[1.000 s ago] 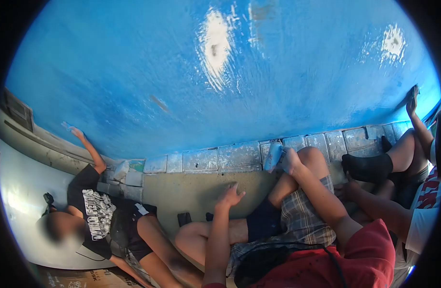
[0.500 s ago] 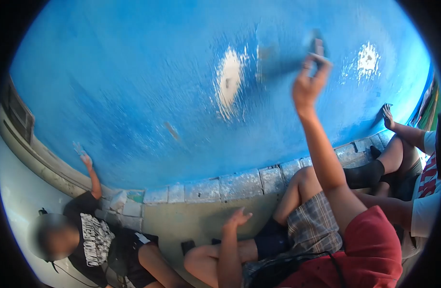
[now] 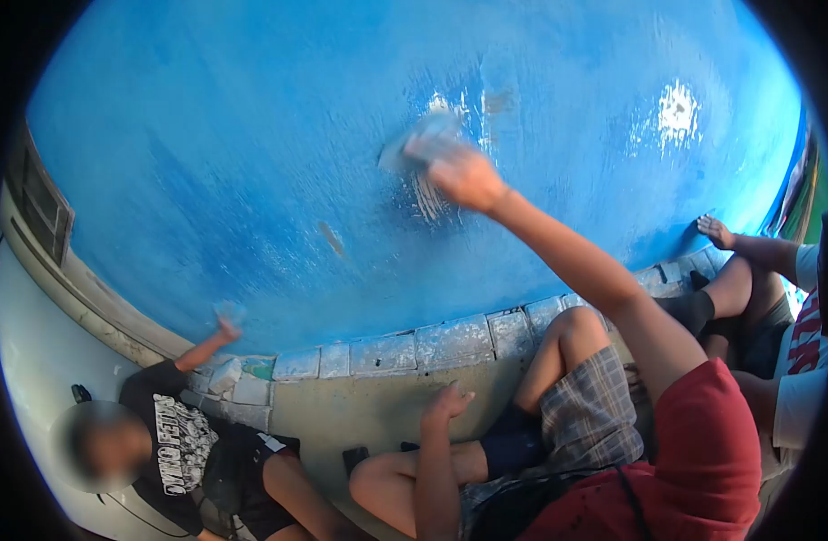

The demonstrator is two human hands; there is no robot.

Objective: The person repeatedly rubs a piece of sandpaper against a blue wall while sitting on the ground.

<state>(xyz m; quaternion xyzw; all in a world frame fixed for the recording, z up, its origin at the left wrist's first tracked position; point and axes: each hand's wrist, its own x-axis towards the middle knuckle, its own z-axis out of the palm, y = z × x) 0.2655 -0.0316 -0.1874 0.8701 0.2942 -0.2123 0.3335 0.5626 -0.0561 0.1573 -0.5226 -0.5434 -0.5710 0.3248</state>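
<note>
Right hand [image 3: 468, 178] has swung across to the pale patch [image 3: 429, 200].
Blurred flat pad [image 3: 395, 156] gripped there, now partly covering the patch on the blue wall [image 3: 279, 117]. Hands well apart; left hand [image 3: 448, 403] empty, loosely open.

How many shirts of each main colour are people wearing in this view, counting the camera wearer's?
Black shirt: 1
Red shirt, the camera wearer's: 1
White shirt with red print: 1
Total: 3
</note>
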